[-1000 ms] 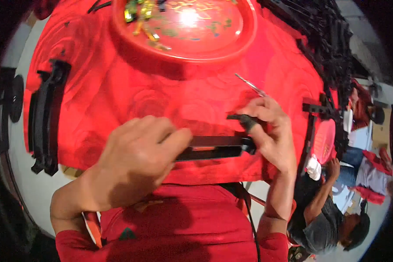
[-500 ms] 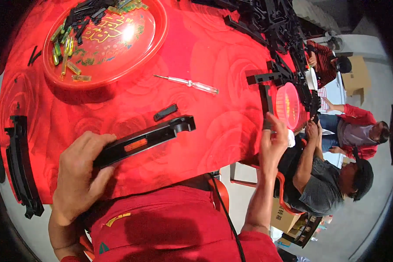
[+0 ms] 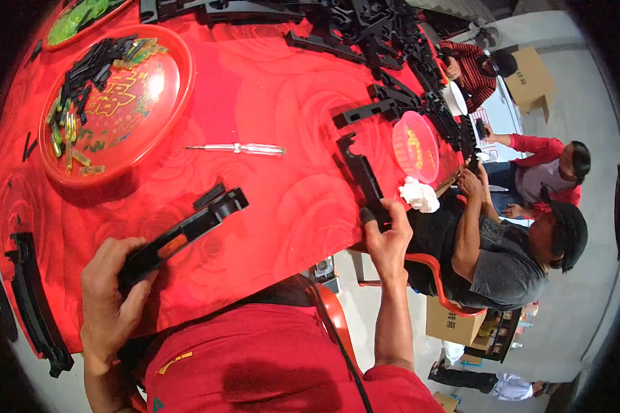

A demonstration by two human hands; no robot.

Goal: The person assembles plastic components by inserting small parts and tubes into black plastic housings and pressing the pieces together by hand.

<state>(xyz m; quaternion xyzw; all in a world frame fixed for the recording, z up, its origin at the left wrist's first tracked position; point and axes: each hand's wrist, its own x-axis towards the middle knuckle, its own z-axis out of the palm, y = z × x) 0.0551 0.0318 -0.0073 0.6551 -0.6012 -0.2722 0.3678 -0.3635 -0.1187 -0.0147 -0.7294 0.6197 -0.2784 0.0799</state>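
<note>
My left hand [image 3: 110,289] is closed around one end of a long black plastic housing [image 3: 193,230], which has an orange insert [image 3: 173,246] in its side slot. Just behind the housing lies a small black block [image 3: 209,196]. My right hand [image 3: 388,237] grips the near end of another black plastic housing [image 3: 360,171], whose notched end points away from me. Between the two, further back, a screwdriver [image 3: 255,149] with a clear handle rests on the red tablecloth [image 3: 282,199].
A round red tray [image 3: 176,103] at left holds small black pieces and yellow-green tubes. Black parts [image 3: 372,41] are heaped at the back. A curved black part [image 3: 38,303] lies at the left edge. A pink basket [image 3: 417,148] and crumpled white tissue [image 3: 419,195] sit right, near a seated person [image 3: 510,251].
My right hand has taken hold of the black housing beside the pink basket and brought it leftward, away from the basket. The whole view has shifted. My left hand keeps its housing.
</note>
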